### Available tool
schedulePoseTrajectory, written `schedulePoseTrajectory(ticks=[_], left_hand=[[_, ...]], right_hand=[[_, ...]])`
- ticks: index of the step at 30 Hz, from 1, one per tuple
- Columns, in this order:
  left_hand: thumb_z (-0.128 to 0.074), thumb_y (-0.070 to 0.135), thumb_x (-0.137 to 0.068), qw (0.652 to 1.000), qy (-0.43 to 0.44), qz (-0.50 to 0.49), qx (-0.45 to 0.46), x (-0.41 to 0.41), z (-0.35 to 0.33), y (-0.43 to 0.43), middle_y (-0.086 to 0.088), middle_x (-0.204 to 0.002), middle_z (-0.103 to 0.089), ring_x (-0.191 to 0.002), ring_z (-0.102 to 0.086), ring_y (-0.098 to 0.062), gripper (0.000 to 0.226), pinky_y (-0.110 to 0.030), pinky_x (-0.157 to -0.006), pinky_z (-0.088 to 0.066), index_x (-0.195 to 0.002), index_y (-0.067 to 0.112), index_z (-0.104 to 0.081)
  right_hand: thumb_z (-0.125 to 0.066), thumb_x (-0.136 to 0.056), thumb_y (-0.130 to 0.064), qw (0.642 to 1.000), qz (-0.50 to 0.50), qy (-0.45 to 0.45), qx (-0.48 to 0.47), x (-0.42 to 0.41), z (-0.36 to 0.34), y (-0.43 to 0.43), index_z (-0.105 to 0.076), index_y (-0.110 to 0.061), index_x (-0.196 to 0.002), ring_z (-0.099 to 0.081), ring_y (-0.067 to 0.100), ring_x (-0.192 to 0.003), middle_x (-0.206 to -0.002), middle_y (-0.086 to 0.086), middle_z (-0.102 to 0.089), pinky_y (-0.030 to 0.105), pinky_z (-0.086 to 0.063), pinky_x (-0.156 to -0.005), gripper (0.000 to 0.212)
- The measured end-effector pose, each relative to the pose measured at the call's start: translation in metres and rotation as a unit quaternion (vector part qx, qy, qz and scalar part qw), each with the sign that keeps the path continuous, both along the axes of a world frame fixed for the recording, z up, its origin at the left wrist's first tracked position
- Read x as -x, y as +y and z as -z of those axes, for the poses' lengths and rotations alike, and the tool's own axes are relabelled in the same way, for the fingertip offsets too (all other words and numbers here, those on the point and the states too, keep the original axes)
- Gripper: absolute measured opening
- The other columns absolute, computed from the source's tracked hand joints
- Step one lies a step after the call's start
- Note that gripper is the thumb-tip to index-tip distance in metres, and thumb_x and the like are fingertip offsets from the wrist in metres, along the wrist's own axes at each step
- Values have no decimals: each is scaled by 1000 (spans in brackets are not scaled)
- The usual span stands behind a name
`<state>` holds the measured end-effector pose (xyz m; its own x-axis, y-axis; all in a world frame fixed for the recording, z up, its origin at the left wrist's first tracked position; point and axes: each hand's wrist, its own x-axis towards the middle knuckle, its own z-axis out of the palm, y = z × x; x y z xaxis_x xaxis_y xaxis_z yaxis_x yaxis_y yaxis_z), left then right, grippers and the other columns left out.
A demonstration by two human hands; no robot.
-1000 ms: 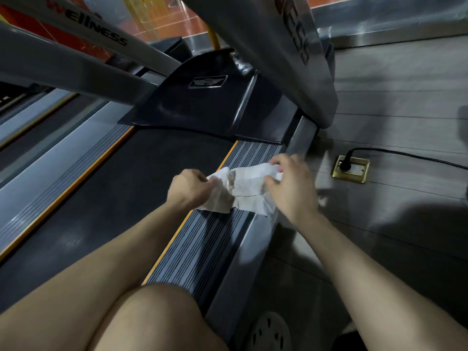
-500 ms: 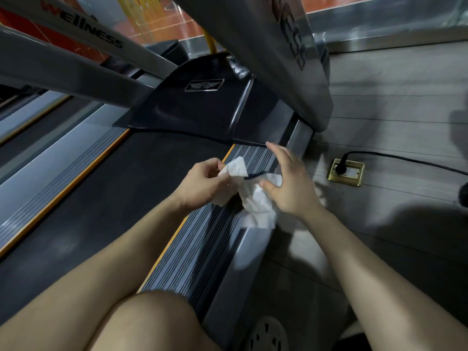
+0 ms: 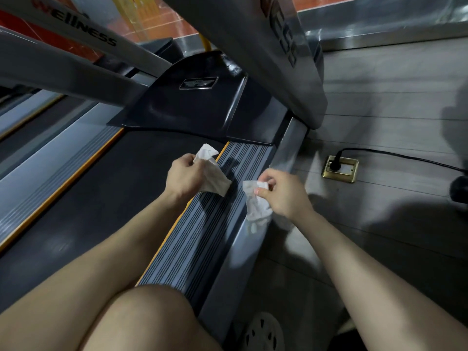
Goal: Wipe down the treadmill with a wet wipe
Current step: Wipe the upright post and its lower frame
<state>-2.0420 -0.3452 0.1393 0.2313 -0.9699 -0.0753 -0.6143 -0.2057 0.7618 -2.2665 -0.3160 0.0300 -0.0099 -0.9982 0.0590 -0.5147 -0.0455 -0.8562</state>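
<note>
Head view, looking down past a bare knee [image 3: 141, 323], and both hands are busy. The left hand [image 3: 183, 177] sits over the orange-edged seam where the black running belt [image 3: 101, 198] meets the grey ribbed side rail [image 3: 202, 239] of the treadmill. Its fingers are curled tight round a crumpled white wet wipe piece [image 3: 212, 174]. One corner pokes up above the knuckles and the rest hangs down over the rail; whether it touches the ribs cannot be told. Just to the right, apart from the first, the right hand [image 3: 285, 195] pinches a second crumpled white piece [image 3: 255, 206] between thumb and curled fingertips. That piece dangles over the smooth grey outer edge of the rail, and there is a clear gap of rail between the two pieces. Farther off, the dark glossy motor cover [image 3: 192, 110] with its small badge spans the head of the belt. The silver upright post [image 3: 273, 62] rises from the right side. On the grey plank floor [image 3: 392, 110] to the right, a brass floor socket [image 3: 348, 164] takes a black plug and cable [image 3: 405, 156] running off to the right edge. Far left lies a silver frame bar [image 3: 83, 31] lettered WELLNESS. At the near bottom edge, beside the rail, there is a pale perforated object [image 3: 263, 333], too cropped to identify.
</note>
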Motion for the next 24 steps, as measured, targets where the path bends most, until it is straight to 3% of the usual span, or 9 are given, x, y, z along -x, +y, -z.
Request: schedulePoseTrajectory(ticks=[4,6,10,13,14,16,18,21,24], left_hand=[[-57,31,-98,998,52,38,6,6,-2,5,-6,-100,-80,-100,-76,-23,27,-46,-92,-62,-100,14,-77],[-55,29,-107,995,71,72,8,11,-4,8,-1,-99,-80,-90,-75,-12,27,-33,-82,-57,-102,14,-77],[-52,25,-111,958,204,180,-89,33,-12,20,0,-82,-73,-72,-67,-11,26,-30,-72,-53,-104,13,-74],[-54,44,-107,912,300,206,-187,47,-26,30,-5,-102,-77,-92,-74,-20,44,-31,-78,-60,-127,9,-71],[-59,44,-104,910,285,233,-189,47,-28,32,-5,-104,-77,-92,-75,-19,43,-31,-78,-60,-127,9,-71],[-71,25,-101,924,210,282,-151,44,-25,31,-4,-96,-78,-82,-75,-16,21,-27,-69,-58,-116,10,-72],[-76,10,-97,947,145,269,-96,38,-20,25,-6,-94,-78,-82,-75,-18,11,-31,-71,-58,-108,8,-71],[-75,10,-98,953,55,298,-28,28,-17,17,-4,-98,-79,-89,-74,-17,8,-35,-81,-60,-106,8,-73],[-75,24,-94,928,-157,331,73,27,-21,16,8,-93,-78,-91,-74,-8,9,-39,-85,-60,-100,30,-78]], right_hand=[[-88,-85,-35,991,-73,52,94,9,-32,3,-75,-27,-91,-50,12,-112,-118,-5,-56,29,-38,-91,17],[-89,-83,-36,984,-91,17,152,15,-55,10,-76,-29,-88,-46,8,-130,-132,-11,-57,29,-39,-107,16],[-89,-84,-31,984,-70,-55,154,18,-83,16,-75,-31,-83,-20,0,-158,-164,-19,-39,23,-23,-125,13],[-84,-89,-33,989,22,-130,61,13,-75,10,-73,-25,-87,-54,-6,-130,-137,-14,-68,17,-42,-106,14],[-84,-89,-34,988,53,-135,56,11,-70,9,-71,-22,-87,-64,-7,-104,-112,-13,-75,17,-49,-87,17],[-85,-88,-36,986,77,-135,54,8,-65,9,-66,-20,-82,-59,-1,-67,-74,-11,-67,14,-43,-61,25],[-89,-83,-40,986,52,-158,21,11,-66,9,-64,-23,-92,-61,-1,-67,-74,-13,-64,13,-47,-63,31],[-88,-83,-44,982,-46,-151,-103,23,-73,9,-61,-31,-128,-71,2,-93,-103,-11,-72,24,-57,-81,54],[-79,-93,-33,976,-145,-95,-135,30,-74,13,-73,-24,-94,-61,-1,-64,-71,-10,-66,14,-44,-60,11]])
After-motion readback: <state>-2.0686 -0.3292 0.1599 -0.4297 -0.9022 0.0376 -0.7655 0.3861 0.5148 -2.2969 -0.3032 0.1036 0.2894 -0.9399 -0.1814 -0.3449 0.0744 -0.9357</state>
